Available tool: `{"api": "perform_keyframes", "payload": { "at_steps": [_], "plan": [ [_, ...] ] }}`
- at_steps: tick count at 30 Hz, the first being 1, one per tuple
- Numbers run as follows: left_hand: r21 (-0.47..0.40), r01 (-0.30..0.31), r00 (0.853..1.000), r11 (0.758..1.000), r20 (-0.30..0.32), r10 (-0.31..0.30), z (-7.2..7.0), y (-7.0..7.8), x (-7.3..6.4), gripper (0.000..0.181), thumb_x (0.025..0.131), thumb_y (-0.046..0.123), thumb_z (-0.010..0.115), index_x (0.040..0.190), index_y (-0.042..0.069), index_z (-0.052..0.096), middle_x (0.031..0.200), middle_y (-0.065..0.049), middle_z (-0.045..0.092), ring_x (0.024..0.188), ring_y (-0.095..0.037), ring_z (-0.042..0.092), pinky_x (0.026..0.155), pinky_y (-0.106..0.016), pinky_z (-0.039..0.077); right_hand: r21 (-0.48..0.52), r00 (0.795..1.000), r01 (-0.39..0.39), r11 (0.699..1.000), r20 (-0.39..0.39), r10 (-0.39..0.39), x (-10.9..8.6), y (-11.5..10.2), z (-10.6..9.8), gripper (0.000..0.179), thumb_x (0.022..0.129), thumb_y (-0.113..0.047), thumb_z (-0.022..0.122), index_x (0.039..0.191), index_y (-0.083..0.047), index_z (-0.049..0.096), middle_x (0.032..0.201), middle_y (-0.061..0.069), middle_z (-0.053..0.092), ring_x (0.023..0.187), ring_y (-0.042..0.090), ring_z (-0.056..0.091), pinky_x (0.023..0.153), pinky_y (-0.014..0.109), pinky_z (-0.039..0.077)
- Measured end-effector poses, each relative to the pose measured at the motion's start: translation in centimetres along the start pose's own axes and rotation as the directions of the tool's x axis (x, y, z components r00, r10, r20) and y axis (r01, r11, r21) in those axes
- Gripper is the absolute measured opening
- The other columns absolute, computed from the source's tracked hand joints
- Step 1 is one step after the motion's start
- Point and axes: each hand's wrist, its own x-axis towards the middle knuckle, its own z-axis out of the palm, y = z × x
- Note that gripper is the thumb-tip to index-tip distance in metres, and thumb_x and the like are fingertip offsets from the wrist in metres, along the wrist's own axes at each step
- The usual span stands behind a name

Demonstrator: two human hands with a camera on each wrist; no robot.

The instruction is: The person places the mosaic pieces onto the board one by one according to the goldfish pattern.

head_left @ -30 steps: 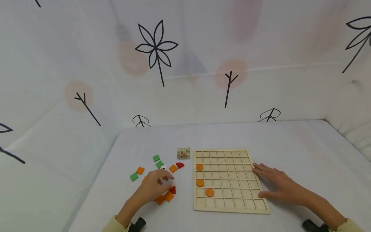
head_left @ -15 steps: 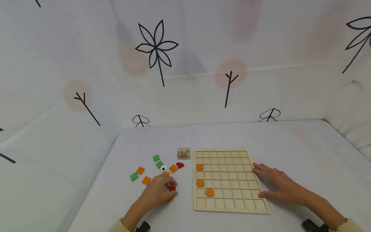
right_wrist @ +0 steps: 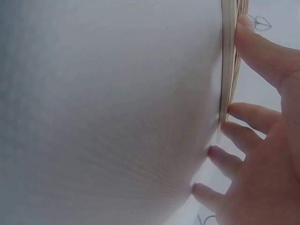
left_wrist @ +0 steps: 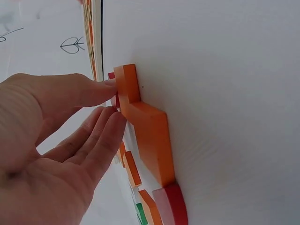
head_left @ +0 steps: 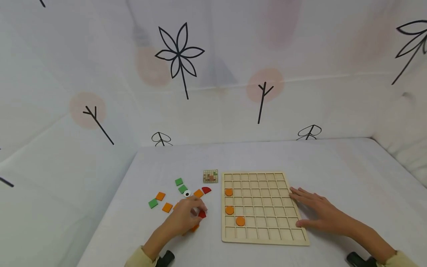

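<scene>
My left hand (head_left: 186, 215) pinches a red rounded-edge tile (head_left: 202, 214) between thumb and fingertips, low over the table. In the left wrist view, orange tiles (left_wrist: 152, 140) stand in front of that red tile and partly hide it. Just right of this hand lies a wooden grid board (head_left: 267, 233) with three orange discs (head_left: 240, 221) in its left cells. My right hand (head_left: 320, 211) rests with spread fingers along the board's right edge. Its thumb touches the board rim (right_wrist: 228, 51) in the right wrist view.
Around the left hand lie loose green tiles (head_left: 153, 203), orange tiles (head_left: 167, 207), a white disc with a black dot (head_left: 187, 193) and another red tile (head_left: 206, 190). A small pattern card (head_left: 210, 176) sits by the board's far left corner. A patterned cloth (head_left: 217, 111) hangs behind the table.
My left hand has come from over the loose tiles to the red tile, taken hold of it and shifted it slightly right and away. The right hand and the board have stayed put.
</scene>
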Motion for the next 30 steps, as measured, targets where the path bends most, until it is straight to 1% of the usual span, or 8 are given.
{"api": "perform_keyframes", "payload": {
  "at_steps": [3,6,10,14,18,23,26,30],
  "plan": [
    [0.015,0.002,1.0,1.0,0.004,-0.002,-0.1,0.0,0.1,0.019,0.078,-0.001,0.071,0.092,0.012,0.072,0.096,0.004,0.06,0.081,-0.014,0.053,0.066,-0.021,0.048,0.001,1.0,-0.003,1.0,0.002,0.003,0.1,-0.1,0.0,0.074,0.076,-0.047,0.074,0.137,-0.011,0.05,0.146,0.006,0.041,0.134,-0.012,0.009,0.088,0.061,0.029],
    [0.037,0.009,1.0,0.999,0.01,-0.01,-0.1,0.0,0.2,0.017,0.078,0.003,0.073,0.092,0.011,0.072,0.086,0.005,0.058,0.077,-0.013,0.051,0.062,-0.022,0.046,-0.002,1.0,-0.005,1.0,0.002,0.005,0.1,-0.1,0.0,0.074,0.076,-0.047,0.074,0.136,-0.011,0.05,0.145,0.007,0.042,0.134,-0.011,0.011,0.088,0.061,0.029],
    [0.022,-0.014,0.998,1.0,0.064,0.012,0.0,-0.1,0.6,0.016,0.08,0.006,0.074,0.096,0.011,0.073,0.082,0.007,0.058,0.074,-0.011,0.051,0.061,-0.021,0.046,-0.02,1.0,-0.011,1.0,0.005,0.011,0.1,-0.1,0.0,0.075,0.076,-0.048,0.073,0.136,-0.01,0.05,0.145,0.007,0.042,0.134,-0.009,0.012,0.088,0.062,0.029],
    [0.02,-0.034,0.99,0.999,0.137,0.031,0.0,-0.2,1.2,0.021,0.082,0.011,0.073,0.104,0.011,0.073,0.087,0.011,0.059,0.077,-0.009,0.051,0.065,-0.02,0.047,-0.027,1.0,-0.007,1.0,0.002,0.007,0.0,-0.1,0.0,0.075,0.076,-0.048,0.073,0.136,-0.01,0.051,0.144,0.008,0.043,0.135,-0.008,0.012,0.088,0.062,0.03],
    [0.028,-0.04,0.983,0.999,0.182,0.034,0.1,-0.1,1.8,0.022,0.083,0.015,0.073,0.104,0.012,0.072,0.087,0.012,0.058,0.077,-0.007,0.051,0.067,-0.02,0.046,-0.022,1.0,-0.003,1.0,-0.002,0.003,0.0,0.0,0.0,0.074,0.076,-0.047,0.073,0.136,-0.011,0.05,0.145,0.007,0.042,0.134,-0.01,0.011,0.088,0.061,0.029],
    [0.038,-0.056,0.98,0.998,0.194,0.048,0.4,0.0,2.3,0.016,0.083,0.016,0.074,0.097,0.015,0.069,0.085,0.012,0.057,0.077,-0.007,0.051,0.069,-0.02,0.046,-0.006,1.0,-0.008,1.0,0.001,0.008,-0.1,0.1,0.1,0.074,0.076,-0.047,0.074,0.137,-0.012,0.05,0.146,0.006,0.041,0.134,-0.011,0.01,0.088,0.062,0.029],
    [0.052,-0.072,0.979,0.996,0.193,0.061,0.6,0.3,2.4,0.015,0.083,0.014,0.072,0.097,0.016,0.068,0.085,0.012,0.055,0.078,-0.007,0.051,0.069,-0.019,0.046,-0.012,1.0,-0.008,1.0,0.003,0.008,-0.1,0.2,0.2,0.074,0.076,-0.048,0.073,0.137,-0.013,0.049,0.146,0.006,0.041,0.134,-0.01,0.011,0.088,0.061,0.029],
    [0.096,-0.105,0.98,0.99,0.18,0.087,0.6,0.8,2.4,0.017,0.082,0.013,0.073,0.098,0.015,0.07,0.084,0.012,0.056,0.076,-0.006,0.051,0.068,-0.019,0.045,-0.026,1.0,-0.01,1.0,0.004,0.01,-0.1,0.3,0.2,0.075,0.076,-0.049,0.073,0.137,-0.014,0.049,0.146,0.005,0.04,0.133,-0.011,0.01,0.088,0.061,0.029]
  ]
}}
